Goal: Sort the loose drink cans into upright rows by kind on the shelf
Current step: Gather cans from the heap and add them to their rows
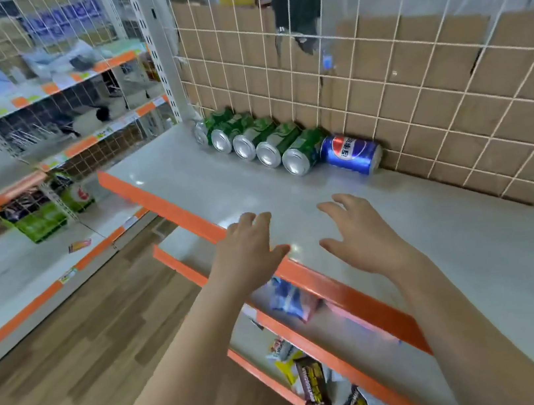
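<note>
Several green cans (270, 142) stand side by side in a row along the back of the grey shelf (474, 251), against the wire grid. A blue Pepsi can (352, 153) lies on its side at the right end of that row, touching the last green can. My left hand (248, 250) hovers over the shelf's orange front edge, fingers spread, holding nothing. My right hand (361, 236) is above the shelf surface, also spread and empty. Both hands are well in front of the cans.
A white wire grid (414, 83) backed with cardboard closes the shelf's rear. An orange lip (352, 297) runs along the front edge. Lower shelves hold snack packets (315, 385). Other shelving (27, 162) stands to the left across a wooden floor.
</note>
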Tool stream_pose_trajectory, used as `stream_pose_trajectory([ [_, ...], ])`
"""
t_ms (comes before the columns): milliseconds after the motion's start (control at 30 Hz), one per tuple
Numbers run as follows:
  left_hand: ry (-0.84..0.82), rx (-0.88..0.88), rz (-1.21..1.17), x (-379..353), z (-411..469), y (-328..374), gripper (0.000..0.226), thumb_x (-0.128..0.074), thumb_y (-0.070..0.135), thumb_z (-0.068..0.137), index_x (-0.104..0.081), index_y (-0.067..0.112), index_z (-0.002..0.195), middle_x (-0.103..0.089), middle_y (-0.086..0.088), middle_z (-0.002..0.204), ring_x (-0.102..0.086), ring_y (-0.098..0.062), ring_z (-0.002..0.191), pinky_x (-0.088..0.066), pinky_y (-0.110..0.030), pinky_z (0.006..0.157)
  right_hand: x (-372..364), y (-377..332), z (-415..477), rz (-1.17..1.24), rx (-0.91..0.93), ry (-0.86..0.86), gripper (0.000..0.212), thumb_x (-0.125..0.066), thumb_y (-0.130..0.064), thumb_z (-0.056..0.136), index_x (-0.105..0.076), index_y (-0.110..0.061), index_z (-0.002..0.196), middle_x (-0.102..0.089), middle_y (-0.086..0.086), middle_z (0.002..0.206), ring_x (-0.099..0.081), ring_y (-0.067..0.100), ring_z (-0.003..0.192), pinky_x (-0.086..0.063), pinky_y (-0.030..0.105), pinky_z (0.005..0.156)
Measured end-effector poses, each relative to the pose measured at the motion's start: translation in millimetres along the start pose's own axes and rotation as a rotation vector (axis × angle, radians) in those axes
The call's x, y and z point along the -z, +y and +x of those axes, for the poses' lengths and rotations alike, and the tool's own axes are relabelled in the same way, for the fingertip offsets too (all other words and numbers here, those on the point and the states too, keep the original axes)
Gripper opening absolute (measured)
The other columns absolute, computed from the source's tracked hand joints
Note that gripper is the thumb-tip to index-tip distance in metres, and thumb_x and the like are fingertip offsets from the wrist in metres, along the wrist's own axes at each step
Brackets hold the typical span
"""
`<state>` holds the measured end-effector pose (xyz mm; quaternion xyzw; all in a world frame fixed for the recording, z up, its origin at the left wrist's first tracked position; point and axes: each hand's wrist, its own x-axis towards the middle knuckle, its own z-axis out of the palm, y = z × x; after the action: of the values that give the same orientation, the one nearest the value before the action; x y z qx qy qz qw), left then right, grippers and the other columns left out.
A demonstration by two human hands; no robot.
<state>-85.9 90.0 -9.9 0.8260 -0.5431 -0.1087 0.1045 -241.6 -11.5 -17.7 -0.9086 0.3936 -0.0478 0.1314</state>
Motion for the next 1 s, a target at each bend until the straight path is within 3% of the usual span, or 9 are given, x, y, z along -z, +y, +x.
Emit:
stream_pose_trajectory([
  [333,-0.040,-0.198,0.038,27.7,141.0,-8.1,0.062,-0.053,0.045,0.091,-0.033,0.017,0.142,-0.039,-0.006,0.142,-0.039,-0.029,0.128,-0.041,-0.040,0.098,12.5,19.4,101.6,0.044,-0.215,0.026,0.062,-0.056,-0.033,0.090,-0.031,-0.018,0.145,-0.024,0.011,0.151,-0.020,0.030,0.138,-0.020,0.038,0.115],
  [533,-0.082,-0.411,0.085,34.6,222.3,7.8,0.050,-0.053,0.042,0.092,-0.045,0.008,0.127,-0.047,-0.011,0.129,-0.046,-0.032,0.118,-0.039,-0.037,0.089,17.2,31.9,143.0,0.056,-0.398,0.098,0.060,-0.056,-0.032,0.088,-0.036,-0.017,0.142,-0.030,0.012,0.147,-0.024,0.031,0.134,-0.019,0.038,0.114],
  [800,-0.153,-0.656,0.040,16.3,286.7,27.9,0.051,-0.054,0.039,0.091,-0.043,0.012,0.133,-0.049,-0.013,0.128,-0.045,-0.034,0.117,-0.039,-0.040,0.096,14.3,40.2,182.7,0.004,-0.552,0.168,0.058,-0.057,-0.030,0.085,-0.040,-0.019,0.138,-0.043,0.008,0.136,-0.033,0.031,0.129,-0.021,0.039,0.112],
  [900,-0.172,-0.673,0.083,10.1,298.4,32.5,0.057,-0.052,0.040,0.092,-0.035,0.012,0.139,-0.044,-0.017,0.133,-0.041,-0.038,0.120,-0.035,-0.041,0.098,15.2,45.9,191.7,-0.006,-0.601,0.153,0.061,-0.059,-0.033,0.085,-0.037,-0.021,0.141,-0.044,0.007,0.136,-0.036,0.031,0.128,-0.023,0.043,0.112],
  [1000,-0.179,-0.645,0.192,5.3,304.8,37.4,0.056,-0.050,0.048,0.091,-0.040,0.010,0.131,-0.048,-0.020,0.128,-0.041,-0.039,0.117,-0.035,-0.040,0.095,16.1,50.4,197.8,-0.091,-0.636,0.101,0.064,-0.059,-0.039,0.084,-0.036,-0.024,0.141,-0.044,0.007,0.135,-0.039,0.030,0.126,-0.025,0.040,0.108],
])
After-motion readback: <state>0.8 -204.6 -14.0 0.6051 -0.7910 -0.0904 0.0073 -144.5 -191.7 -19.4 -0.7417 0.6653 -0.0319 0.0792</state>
